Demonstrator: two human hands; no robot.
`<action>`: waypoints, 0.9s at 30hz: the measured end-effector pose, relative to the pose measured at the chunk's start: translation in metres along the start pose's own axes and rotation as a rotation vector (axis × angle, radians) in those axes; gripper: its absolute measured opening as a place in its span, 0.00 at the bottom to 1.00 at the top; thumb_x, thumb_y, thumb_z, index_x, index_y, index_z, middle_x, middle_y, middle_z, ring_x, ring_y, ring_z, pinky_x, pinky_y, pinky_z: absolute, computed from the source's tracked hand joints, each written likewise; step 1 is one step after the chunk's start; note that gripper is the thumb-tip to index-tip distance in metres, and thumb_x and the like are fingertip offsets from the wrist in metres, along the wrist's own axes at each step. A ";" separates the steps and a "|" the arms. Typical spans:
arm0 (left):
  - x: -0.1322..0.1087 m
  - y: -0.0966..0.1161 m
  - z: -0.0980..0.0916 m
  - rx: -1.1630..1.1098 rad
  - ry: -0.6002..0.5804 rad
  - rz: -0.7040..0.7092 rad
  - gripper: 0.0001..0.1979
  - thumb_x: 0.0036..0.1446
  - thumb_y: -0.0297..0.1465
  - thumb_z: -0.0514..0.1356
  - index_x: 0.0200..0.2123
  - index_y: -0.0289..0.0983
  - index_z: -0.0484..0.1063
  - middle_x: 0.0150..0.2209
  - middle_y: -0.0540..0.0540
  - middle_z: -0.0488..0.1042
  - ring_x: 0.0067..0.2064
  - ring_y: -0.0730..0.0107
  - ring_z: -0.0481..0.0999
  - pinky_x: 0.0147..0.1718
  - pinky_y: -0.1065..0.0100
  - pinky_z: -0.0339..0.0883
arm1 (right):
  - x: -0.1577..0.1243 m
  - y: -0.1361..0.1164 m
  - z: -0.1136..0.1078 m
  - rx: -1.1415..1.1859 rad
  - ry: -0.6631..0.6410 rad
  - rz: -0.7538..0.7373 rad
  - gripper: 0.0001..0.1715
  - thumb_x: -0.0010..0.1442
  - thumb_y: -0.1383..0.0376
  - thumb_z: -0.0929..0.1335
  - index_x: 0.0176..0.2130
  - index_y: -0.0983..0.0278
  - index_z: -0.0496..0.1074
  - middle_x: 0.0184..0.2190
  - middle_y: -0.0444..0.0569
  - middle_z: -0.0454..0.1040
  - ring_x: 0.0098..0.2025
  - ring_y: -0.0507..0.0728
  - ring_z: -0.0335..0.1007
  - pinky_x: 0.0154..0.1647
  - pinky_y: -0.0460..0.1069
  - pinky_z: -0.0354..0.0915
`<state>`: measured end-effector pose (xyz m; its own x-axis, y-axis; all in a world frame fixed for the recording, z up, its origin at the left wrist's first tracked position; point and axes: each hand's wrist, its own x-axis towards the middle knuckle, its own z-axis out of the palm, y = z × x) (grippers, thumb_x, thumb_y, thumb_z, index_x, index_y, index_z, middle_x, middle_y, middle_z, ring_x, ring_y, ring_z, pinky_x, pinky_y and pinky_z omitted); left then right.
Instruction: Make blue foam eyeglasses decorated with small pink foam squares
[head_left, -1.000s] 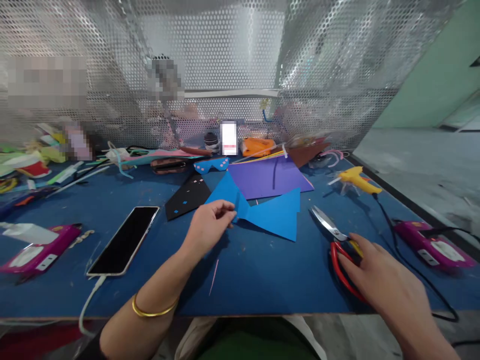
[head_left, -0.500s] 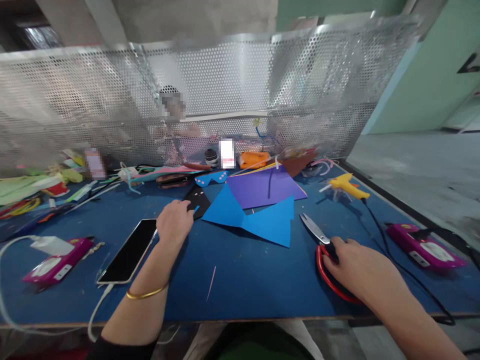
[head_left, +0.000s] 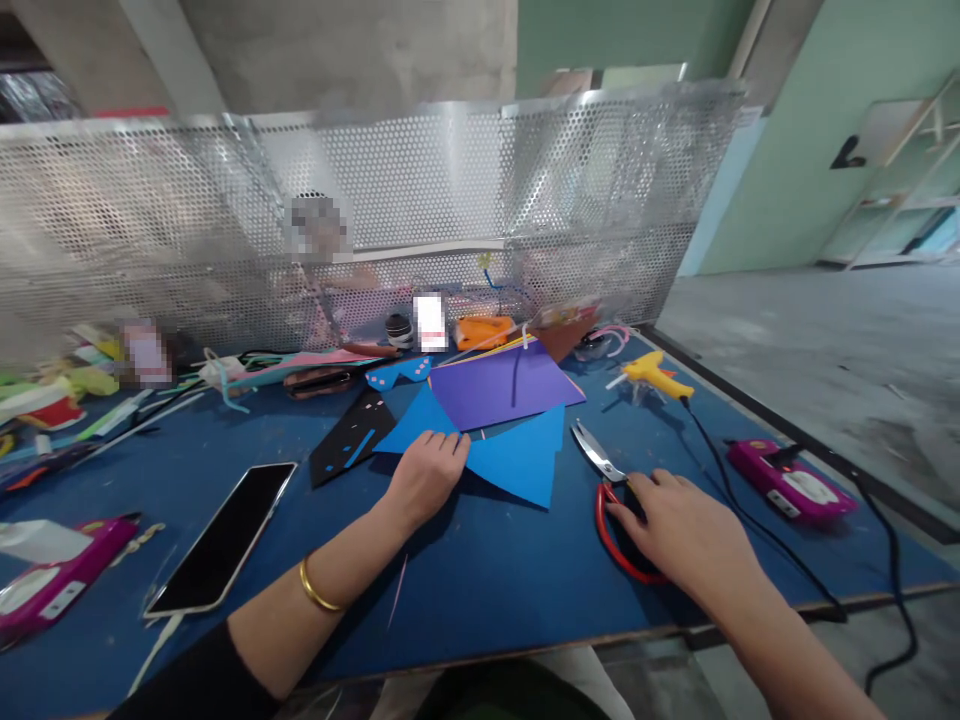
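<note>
My left hand (head_left: 433, 470) is over the near edge of a folded sheet of blue paper (head_left: 517, 465), its fingers bent together on the paper beside the notch; the fingertips are partly hidden. A pair of scissors (head_left: 598, 452) with red handles points away from me on the table. My right hand (head_left: 671, 520) is closed round the handles, which it partly covers. A black piece of paper (head_left: 349, 435), with small pink and blue scraps on it, lies left of the blue sheet. Behind the blue sheet is purple paper (head_left: 502, 385), with a blue mask shape (head_left: 399, 373) to its left.
A yellow glue gun (head_left: 658, 373) with a black cord stands at the right, near a magenta power strip (head_left: 787, 480). On the left are a phone (head_left: 225, 540) on a cable and another magenta strip (head_left: 71, 580). A perforated metal screen (head_left: 420, 190) borders the table's back.
My left hand has moved right, from the black paper to the blue sheet. My right hand stays on the scissors. The camera view has turned slightly to the right.
</note>
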<state>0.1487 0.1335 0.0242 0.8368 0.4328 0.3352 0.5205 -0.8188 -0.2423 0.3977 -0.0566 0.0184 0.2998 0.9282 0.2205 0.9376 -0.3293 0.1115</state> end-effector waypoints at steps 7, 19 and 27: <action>-0.012 0.003 -0.057 0.095 0.228 0.100 0.22 0.65 0.22 0.45 0.58 0.30 0.69 0.52 0.32 0.76 0.49 0.52 0.79 0.48 0.53 0.72 | 0.005 -0.003 -0.023 0.260 0.407 -0.156 0.25 0.68 0.55 0.63 0.59 0.66 0.66 0.52 0.58 0.71 0.53 0.61 0.70 0.53 0.54 0.67; -0.047 0.034 -0.122 -0.416 0.484 0.210 0.29 0.63 0.22 0.48 0.65 0.49 0.60 0.49 0.50 0.80 0.48 0.67 0.80 0.47 0.66 0.75 | 0.029 -0.067 -0.061 0.713 0.311 -0.746 0.38 0.61 0.60 0.71 0.65 0.63 0.57 0.58 0.55 0.71 0.61 0.61 0.64 0.64 0.62 0.56; -0.052 0.016 -0.108 -1.238 0.343 -0.494 0.16 0.65 0.38 0.54 0.50 0.46 0.77 0.45 0.47 0.81 0.44 0.61 0.81 0.44 0.62 0.76 | 0.029 -0.082 -0.073 1.072 0.036 -0.382 0.05 0.62 0.61 0.69 0.37 0.60 0.74 0.32 0.41 0.78 0.33 0.52 0.74 0.35 0.46 0.66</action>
<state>0.0951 0.0574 0.1012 0.4335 0.8084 0.3981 0.1085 -0.4854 0.8675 0.3168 -0.0152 0.0860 -0.0266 0.9249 0.3793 0.6394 0.3074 -0.7047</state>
